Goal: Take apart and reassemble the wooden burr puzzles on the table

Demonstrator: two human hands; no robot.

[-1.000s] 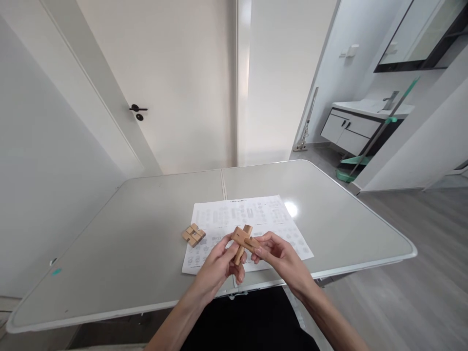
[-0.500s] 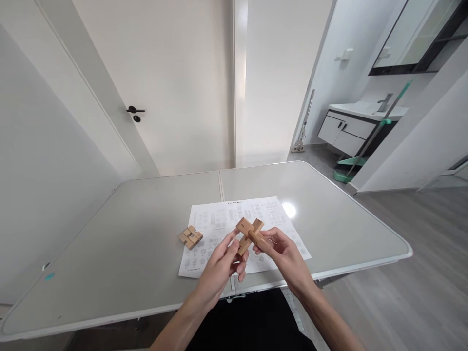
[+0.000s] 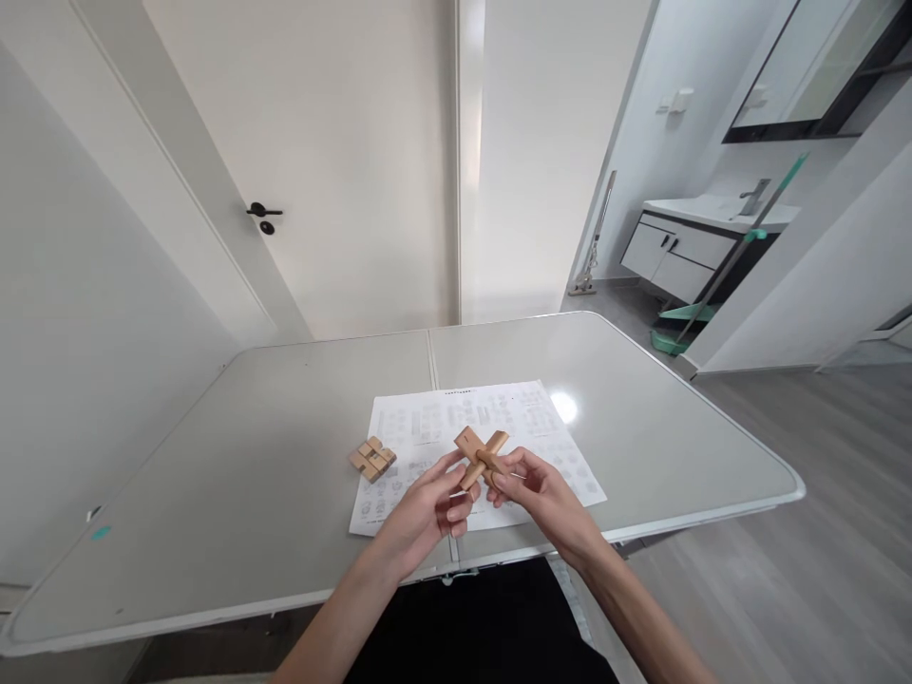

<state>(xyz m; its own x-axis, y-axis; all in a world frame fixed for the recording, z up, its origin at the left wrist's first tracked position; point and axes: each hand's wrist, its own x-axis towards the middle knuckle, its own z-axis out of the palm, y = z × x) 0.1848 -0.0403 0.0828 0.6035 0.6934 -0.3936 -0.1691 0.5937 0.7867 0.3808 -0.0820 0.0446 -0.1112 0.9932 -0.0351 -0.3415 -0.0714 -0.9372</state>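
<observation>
Both my hands hold a small wooden cross made of two notched bars, a little above the near part of the grey table. My left hand pinches its lower left end with fingers closed. My right hand grips it from the right, fingers curled. Under the hands lies a printed instruction sheet. A cluster of loose wooden puzzle pieces rests at the sheet's left edge, apart from both hands.
The table has a seam down its middle and a rounded edge near me. Behind it stand a white door and wall. To the right a doorway shows a washbasin cabinet and a green mop.
The wooden cross has been turned in my hands, its bars now lying flatter in an X shape. Both hands stay in nearly the same spot. The view shifted slightly.
</observation>
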